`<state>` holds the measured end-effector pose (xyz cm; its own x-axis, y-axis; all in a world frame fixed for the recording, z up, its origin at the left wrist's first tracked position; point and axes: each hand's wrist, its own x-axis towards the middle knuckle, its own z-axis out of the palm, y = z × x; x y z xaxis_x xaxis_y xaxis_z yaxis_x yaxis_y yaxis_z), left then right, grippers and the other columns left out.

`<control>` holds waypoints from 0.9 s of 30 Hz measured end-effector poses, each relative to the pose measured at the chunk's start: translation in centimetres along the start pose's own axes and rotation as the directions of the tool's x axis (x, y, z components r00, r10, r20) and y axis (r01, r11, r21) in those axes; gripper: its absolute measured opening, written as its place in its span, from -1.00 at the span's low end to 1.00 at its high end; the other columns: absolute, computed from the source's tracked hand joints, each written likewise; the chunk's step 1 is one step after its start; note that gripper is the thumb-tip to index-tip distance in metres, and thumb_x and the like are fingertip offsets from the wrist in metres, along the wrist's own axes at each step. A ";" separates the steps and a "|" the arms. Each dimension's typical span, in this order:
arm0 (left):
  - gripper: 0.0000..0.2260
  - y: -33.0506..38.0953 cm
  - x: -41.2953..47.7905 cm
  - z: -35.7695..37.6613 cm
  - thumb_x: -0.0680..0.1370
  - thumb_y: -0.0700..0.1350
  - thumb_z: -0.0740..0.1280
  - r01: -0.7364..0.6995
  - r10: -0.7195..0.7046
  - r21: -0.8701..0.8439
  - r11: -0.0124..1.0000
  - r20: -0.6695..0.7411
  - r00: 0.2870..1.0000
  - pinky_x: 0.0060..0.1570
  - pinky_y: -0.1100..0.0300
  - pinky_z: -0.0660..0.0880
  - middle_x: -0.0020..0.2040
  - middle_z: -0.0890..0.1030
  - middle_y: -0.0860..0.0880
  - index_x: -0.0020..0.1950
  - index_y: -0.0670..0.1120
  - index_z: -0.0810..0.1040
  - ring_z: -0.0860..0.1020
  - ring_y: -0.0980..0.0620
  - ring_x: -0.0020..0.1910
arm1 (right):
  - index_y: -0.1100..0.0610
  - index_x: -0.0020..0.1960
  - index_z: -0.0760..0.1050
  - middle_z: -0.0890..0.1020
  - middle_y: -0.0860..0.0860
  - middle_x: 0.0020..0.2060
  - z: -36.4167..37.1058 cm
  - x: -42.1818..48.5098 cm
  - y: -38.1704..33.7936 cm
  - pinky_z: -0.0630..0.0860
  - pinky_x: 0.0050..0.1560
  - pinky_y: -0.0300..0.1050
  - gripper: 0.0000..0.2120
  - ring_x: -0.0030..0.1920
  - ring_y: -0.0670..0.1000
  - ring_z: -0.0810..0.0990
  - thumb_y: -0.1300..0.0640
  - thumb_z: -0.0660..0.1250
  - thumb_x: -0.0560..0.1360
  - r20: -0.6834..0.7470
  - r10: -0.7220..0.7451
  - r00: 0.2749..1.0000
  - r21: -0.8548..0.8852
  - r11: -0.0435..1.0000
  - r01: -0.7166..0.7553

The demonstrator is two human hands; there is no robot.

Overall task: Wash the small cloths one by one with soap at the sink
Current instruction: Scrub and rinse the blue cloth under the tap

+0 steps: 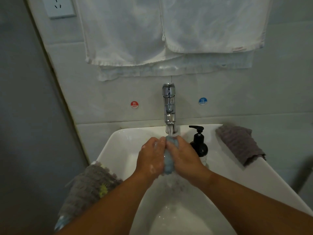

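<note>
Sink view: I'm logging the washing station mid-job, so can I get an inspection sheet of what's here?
Surface: white sink, wet, with water running from the tap.
Job's things: blue cloth bunched under the stream. Black pump bottle stands on the back rim. Folded grey cloth lies on the right rim. Grey cloth heap drapes over the left rim.
Clutter: nothing seen.
Grippers: left hand, sudsy, and right hand both grip the blue cloth.
Cables: nothing seen.
Surroundings: white towels hang above the tap, with a wall socket at upper left. A hot sticker and a cold sticker flank the tap.
</note>
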<state>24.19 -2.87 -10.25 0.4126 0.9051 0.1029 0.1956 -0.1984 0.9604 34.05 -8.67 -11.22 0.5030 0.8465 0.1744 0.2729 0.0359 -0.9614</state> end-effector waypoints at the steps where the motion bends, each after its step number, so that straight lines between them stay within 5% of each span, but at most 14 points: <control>1: -0.71 0.0 -0.1 0.0 0.65 0.18 0.19 -0.025 0.025 -0.009 1.000 0.009 1.000 -0.17 0.10 0.65 0.03 0.64 -0.06 0.14 0.00 0.53 0.66 -0.06 -0.02 | 0.03 0.16 0.51 0.66 -0.04 -0.06 -0.1 0.2 -0.1 0.60 -0.18 -0.32 -0.72 -0.09 -0.12 0.67 -0.13 0.16 0.68 -0.039 0.010 0.999 -0.056 0.998 -0.012; 3: -0.78 -0.4 -0.3 0.0 0.62 0.13 0.28 -0.116 0.119 -0.046 0.992 0.051 0.992 -0.23 0.24 0.63 0.00 0.66 -0.05 0.11 0.01 0.54 0.68 0.02 -0.08 | 0.02 0.09 0.53 0.66 -0.03 -0.12 -0.4 0.1 -0.5 0.55 -0.29 -0.36 -0.71 -0.17 -0.11 0.67 -0.14 0.14 0.68 -0.094 0.025 0.995 -0.041 0.999 -0.029; 5: -0.88 -0.5 -0.6 -0.1 0.63 -0.03 0.34 -0.149 0.162 -0.126 0.981 0.098 0.982 -0.23 0.29 0.62 0.02 0.67 -0.06 0.14 0.00 0.55 0.69 0.04 -0.09 | 0.03 0.13 0.50 0.65 0.01 -0.05 -0.9 0.0 -0.4 0.64 -0.17 -0.24 -0.71 -0.10 -0.07 0.68 -0.14 0.13 0.68 -0.118 0.020 0.993 0.029 0.999 -0.016; 8: -0.86 -0.7 -0.3 -0.2 0.66 -0.12 0.31 -0.124 0.144 -0.186 0.975 0.100 0.984 -0.17 0.30 0.61 0.06 0.68 -0.03 0.19 0.02 0.57 0.69 0.09 -0.04 | -0.07 0.22 0.42 0.62 0.01 0.10 -0.8 -0.3 -0.2 0.66 0.08 -0.09 -0.87 0.07 -0.04 0.65 -0.01 0.21 0.68 0.006 -0.005 1.000 0.165 0.986 0.004; 11: -0.79 -0.5 -0.2 -0.2 0.66 -0.21 0.26 -0.046 0.071 -0.277 0.960 0.081 0.994 -0.05 0.19 0.66 0.07 0.70 -0.02 0.19 0.04 0.60 0.69 0.02 0.02 | -0.19 0.29 0.39 0.61 -0.12 0.12 -0.5 -0.2 0.1 0.64 0.09 -0.21 -0.71 0.12 -0.09 0.63 0.09 0.32 0.64 0.098 -0.075 0.992 0.214 0.975 0.053; 14: -0.76 -0.5 -0.1 0.2 0.69 -0.16 0.23 -0.061 0.078 -0.257 0.965 0.058 0.995 0.03 0.21 0.63 0.20 0.65 0.01 0.32 0.08 0.53 0.63 0.02 0.14 | -0.21 0.18 0.39 0.58 -0.21 0.03 -0.7 -0.3 0.1 0.56 -0.18 -0.41 -0.79 0.00 -0.20 0.61 0.05 0.32 0.63 0.009 -0.125 0.992 0.144 0.982 0.123; 17: -0.65 -0.8 -0.1 0.4 0.70 -0.03 0.19 -0.077 0.108 -0.231 0.970 0.127 0.986 0.27 0.03 0.55 0.35 0.54 0.07 0.49 0.17 0.38 0.54 0.02 0.29 | -0.04 0.23 0.46 0.63 -0.08 0.03 -0.9 -0.1 0.1 0.62 -0.07 -0.29 -0.82 0.02 -0.10 0.66 -0.03 0.26 0.65 -0.068 -0.099 0.993 0.048 0.994 0.102; 21: -0.74 -0.8 -0.3 0.4 0.69 0.04 0.18 -0.109 0.122 -0.082 0.991 0.178 0.977 0.23 -0.01 0.60 0.26 0.62 0.01 0.36 0.10 0.47 0.63 0.00 0.19 | -0.01 0.09 0.57 0.69 -0.05 -0.10 -1.3 -0.3 -0.2 0.65 -0.06 -0.18 -0.70 -0.09 -0.07 0.70 -0.15 0.15 0.66 -0.138 -0.076 0.988 0.015 0.997 0.078; 27: -0.76 -0.5 0.0 0.3 0.69 0.11 0.14 -0.091 0.092 -0.039 0.995 0.006 0.996 0.05 0.11 0.64 0.13 0.62 -0.04 0.26 0.02 0.42 0.64 0.01 0.05 | -0.13 0.39 0.31 0.54 -0.16 0.16 -0.6 -0.4 -0.2 0.57 0.24 -0.06 -0.64 0.24 -0.02 0.57 -0.08 0.27 0.63 0.095 0.004 0.996 0.144 0.989 -0.018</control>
<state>24.34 -2.85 -10.83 0.4344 0.8807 0.1889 0.1224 -0.2655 0.9563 34.31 -9.35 -11.00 0.4244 0.8931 0.1495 0.1428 0.0970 -0.9850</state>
